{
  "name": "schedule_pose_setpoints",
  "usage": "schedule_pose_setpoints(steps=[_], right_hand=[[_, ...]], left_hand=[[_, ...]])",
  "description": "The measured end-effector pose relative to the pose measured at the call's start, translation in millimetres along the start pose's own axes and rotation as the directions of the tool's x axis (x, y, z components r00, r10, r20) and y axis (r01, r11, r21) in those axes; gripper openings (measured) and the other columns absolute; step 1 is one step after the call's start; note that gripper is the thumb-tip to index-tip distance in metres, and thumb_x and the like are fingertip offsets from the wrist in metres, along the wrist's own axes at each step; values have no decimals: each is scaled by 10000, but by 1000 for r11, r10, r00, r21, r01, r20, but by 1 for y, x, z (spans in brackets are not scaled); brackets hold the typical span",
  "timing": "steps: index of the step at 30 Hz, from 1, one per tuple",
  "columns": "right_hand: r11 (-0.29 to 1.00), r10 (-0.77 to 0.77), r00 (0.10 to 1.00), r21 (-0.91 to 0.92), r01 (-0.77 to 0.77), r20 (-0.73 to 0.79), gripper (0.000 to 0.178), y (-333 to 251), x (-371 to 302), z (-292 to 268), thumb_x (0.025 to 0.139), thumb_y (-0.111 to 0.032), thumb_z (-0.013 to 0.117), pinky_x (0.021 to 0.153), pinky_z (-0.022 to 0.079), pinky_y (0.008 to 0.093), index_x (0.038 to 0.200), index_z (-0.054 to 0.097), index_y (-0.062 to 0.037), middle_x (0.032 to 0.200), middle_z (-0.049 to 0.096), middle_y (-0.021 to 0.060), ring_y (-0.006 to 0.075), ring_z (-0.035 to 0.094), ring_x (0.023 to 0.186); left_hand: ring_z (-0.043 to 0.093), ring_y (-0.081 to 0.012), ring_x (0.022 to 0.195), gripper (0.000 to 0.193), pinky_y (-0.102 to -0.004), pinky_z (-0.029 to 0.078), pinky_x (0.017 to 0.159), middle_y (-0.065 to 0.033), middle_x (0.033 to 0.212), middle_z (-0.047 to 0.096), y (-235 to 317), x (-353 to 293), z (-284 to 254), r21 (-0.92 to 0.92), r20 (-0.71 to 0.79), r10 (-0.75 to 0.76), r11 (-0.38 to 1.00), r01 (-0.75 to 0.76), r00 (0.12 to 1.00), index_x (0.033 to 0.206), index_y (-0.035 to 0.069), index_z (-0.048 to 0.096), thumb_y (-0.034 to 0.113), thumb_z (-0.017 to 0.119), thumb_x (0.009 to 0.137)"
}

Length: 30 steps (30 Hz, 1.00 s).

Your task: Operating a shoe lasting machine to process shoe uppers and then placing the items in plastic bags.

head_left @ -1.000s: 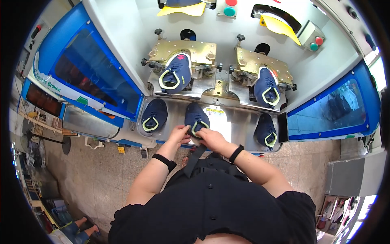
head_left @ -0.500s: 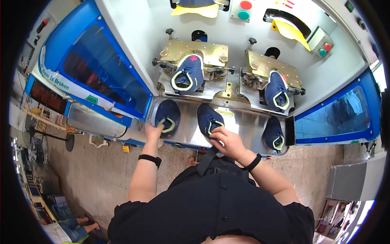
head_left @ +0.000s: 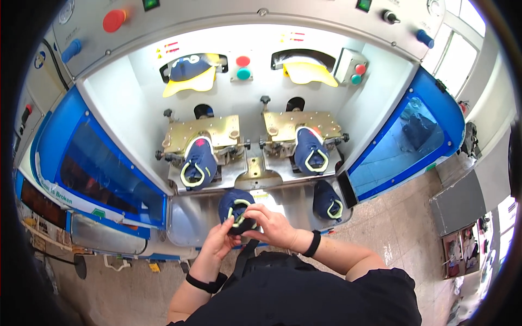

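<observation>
Near the front edge of the metal tray, both my hands are at a navy shoe with a lime-edged opening. The thumb and fingers of my left hand pinch its collar on the left. From the right, my right hand closes its fingers on the same collar. My hands cover part of the heel. A second navy shoe rests farther right on the tray, apart from my hands. Behind the tray, a navy shoe sits at the left brass-coloured press plate, and another at the right one.
The metal tray runs along the front of a white machine bay. Brass-coloured plates with knobs stand behind it. Blue-framed window panels flank the bay. Two yellow-brimmed pieces and button boxes are on the back wall.
The view has shifted, bringing the control panel above into sight. My left hand has come in beside my right at one shoe. Two shoes stood apart here before; only one shows clearly now.
</observation>
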State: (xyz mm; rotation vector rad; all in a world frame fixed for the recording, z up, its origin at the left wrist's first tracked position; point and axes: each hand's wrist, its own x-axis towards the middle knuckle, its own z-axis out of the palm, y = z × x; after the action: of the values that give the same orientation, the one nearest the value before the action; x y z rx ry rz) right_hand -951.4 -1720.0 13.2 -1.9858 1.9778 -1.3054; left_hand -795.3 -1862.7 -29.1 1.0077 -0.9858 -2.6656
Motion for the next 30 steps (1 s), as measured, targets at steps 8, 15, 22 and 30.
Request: schedule_pose_setpoints(steps=[8,15,22,30], right_hand=[[990,-61,987,-133,42,-145,300,-31,23,-97,685,-123,813,705,521,368,912,619,-97,919,614,90,288,629,842],[899,-177,850,-433,-66,-496,313,41,119,-241,751,-97,742,757,476,436,987,546,-34,948,565,170,391,574,894],[893,40,841,-359,-273,-540,331,149,204,-281,750,-172,744,852,496,415,1033,587,-103,1041,588,146,334,604,976],[926,-101,412,-237,-293,-906,532,209,178,-254,703,126,473,854,505,344,1206,467,-46,1389,425,183,329,556,1088]], left_hand=[[661,-310,955,231,-351,577,689,-172,1123,620,12,-20,32,49,191,129,989,-141,973,1103,45,512,249,522,994],[625,-301,1025,222,-386,565,773,-161,1149,603,16,-31,23,69,122,155,984,-164,980,1096,35,521,226,532,983],[609,-363,1030,216,-455,557,798,-223,1174,586,5,-39,19,132,26,183,974,-184,983,1027,22,553,230,507,990],[622,-254,1036,236,-376,554,798,-128,1153,621,-2,-62,2,171,16,277,946,-276,961,1136,61,572,235,536,981]])
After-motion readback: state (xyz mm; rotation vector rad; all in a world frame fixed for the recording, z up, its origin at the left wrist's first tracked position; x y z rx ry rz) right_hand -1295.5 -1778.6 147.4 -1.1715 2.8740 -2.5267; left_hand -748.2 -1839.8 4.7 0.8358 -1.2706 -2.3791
